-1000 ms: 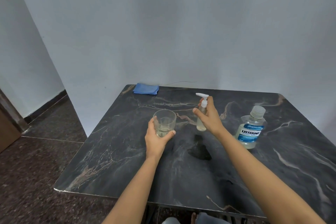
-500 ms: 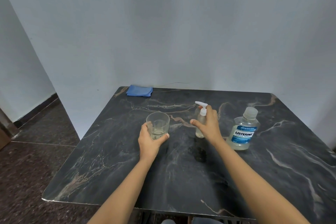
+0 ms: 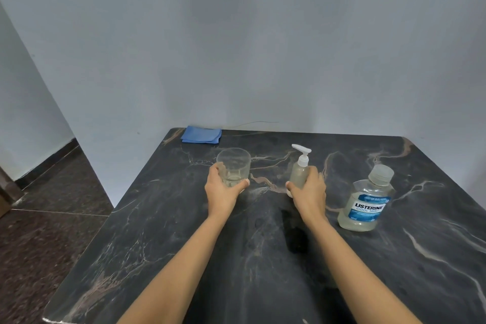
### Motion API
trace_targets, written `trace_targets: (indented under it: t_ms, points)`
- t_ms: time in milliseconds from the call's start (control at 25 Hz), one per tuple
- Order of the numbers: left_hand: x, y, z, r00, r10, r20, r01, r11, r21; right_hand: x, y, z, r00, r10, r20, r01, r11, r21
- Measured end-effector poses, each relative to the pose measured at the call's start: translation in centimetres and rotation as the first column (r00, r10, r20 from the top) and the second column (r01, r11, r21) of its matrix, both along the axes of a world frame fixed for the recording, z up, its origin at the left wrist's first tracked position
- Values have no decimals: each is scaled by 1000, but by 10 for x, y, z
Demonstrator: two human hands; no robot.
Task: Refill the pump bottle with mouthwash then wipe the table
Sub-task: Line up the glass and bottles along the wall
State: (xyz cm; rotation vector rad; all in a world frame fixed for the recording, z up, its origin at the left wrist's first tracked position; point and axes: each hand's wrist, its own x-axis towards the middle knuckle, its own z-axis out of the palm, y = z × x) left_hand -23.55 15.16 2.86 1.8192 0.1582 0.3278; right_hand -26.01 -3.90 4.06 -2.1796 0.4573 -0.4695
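My right hand (image 3: 309, 192) has slid down to wrap the pump bottle (image 3: 299, 169); left hand (image 3: 221, 192) grips the glass (image 3: 234, 163). I'd unscrew next, mouthwash bottle (image 3: 368, 205) at 3 o'clock

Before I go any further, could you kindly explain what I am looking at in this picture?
There is no machine here: a person wears a camera on the head, so the view looks forward and down along both bare forearms. The left hand grips a clear glass with a little pale liquid at the bottom. The right hand grips a small upright pump bottle. Both seem to rest on a dark marbled table. To the right stands a capped mouthwash bottle, untouched, and a folded blue cloth lies at the far left corner.
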Motion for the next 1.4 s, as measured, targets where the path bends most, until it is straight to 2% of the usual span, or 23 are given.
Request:
trace_targets:
  t_ms: [160, 280, 520, 600, 680, 800, 1040, 1240, 1400]
  points:
    - [53, -6, 15, 999, -25, 23, 25, 1000, 14, 58, 2, 16, 999, 4, 33, -7, 997, 74]
    - [98, -15, 15, 998, -59, 26, 58, 997, 55, 111, 1, 20, 999, -4, 32, 1, 997, 73]
    - [182, -28, 1, 990, -140, -22, 142, 985, 102, 208, -3, 14, 1000, -25, 3, 25, 1000, -6]
    - [206, -31, -6, 990, -139, -25, 141, 986, 94, 231, -5, 10, 1000, 2, 6, -2, 997, -72]
    - [225, -32, -11, 993, -120, -16, 121, 990, 75, 246, -6, 4, 999, 13, 30, -11, 997, -70]
    - [242, -34, -15, 995, -103, 5, 103, 994, 40, 258, -5, -8, 998, 24, 61, -23, 1000, -13]
    - [256, -38, -19, 994, -104, 23, 104, 994, 28, 264, -8, -24, 997, 27, 69, -26, 1000, -14]
    - [256, -37, -16, 985, -163, -53, 166, 984, 63, 255, -4, -32, 1000, 0, 5, 0, 1000, 23]
    - [237, -35, -10, 989, -89, -114, 91, 996, 14, 228, 2, -26, 1000, -30, -11, 30, 999, 34]
